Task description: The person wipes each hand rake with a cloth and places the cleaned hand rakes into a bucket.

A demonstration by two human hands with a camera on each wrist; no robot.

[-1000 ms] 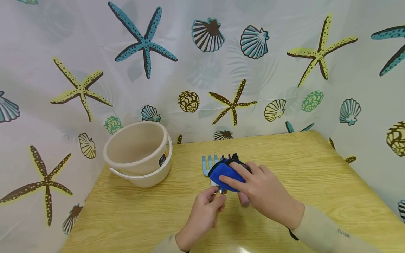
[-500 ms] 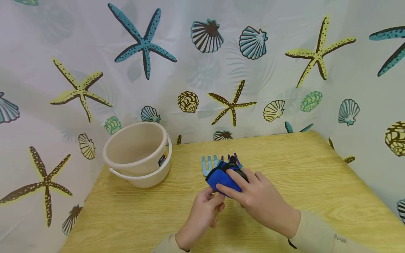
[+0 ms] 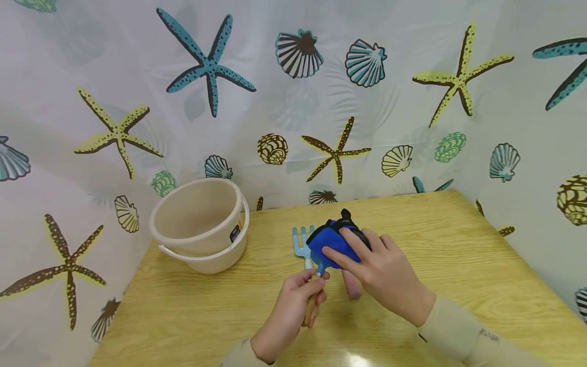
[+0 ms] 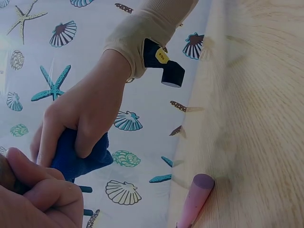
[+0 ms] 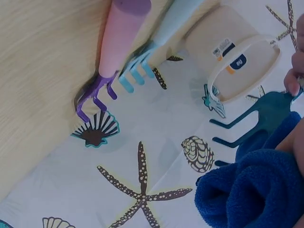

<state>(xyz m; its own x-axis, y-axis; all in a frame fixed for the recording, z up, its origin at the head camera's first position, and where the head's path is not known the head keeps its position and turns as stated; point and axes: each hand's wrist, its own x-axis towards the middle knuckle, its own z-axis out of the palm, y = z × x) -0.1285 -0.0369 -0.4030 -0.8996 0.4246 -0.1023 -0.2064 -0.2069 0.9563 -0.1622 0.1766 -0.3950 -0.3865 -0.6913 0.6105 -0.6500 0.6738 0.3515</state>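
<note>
In the head view my left hand (image 3: 286, 306) grips the wooden handle (image 3: 309, 309) of a small garden hand fork with a blue metal head (image 5: 270, 111). My right hand (image 3: 387, 275) holds a blue cloth (image 3: 332, 245) with black edging, bunched over that head. Most of the head is hidden from above by the cloth; its tines stick out past the cloth in the right wrist view. Beneath the hands, a light blue hand fork (image 3: 300, 248) and a purple hand fork with a pink handle (image 3: 351, 284) lie on the table.
A beige bucket (image 3: 197, 211) with a white handle stands at the back left of the wooden table (image 3: 426, 234). Behind the table and along its sides hangs a white curtain (image 3: 293, 112) printed with starfish and shells.
The right hand slid the cloth down toward the left hand, then back up and away along the fork's head. The fork's blue neck shows again. The left hand keeps its grip.
</note>
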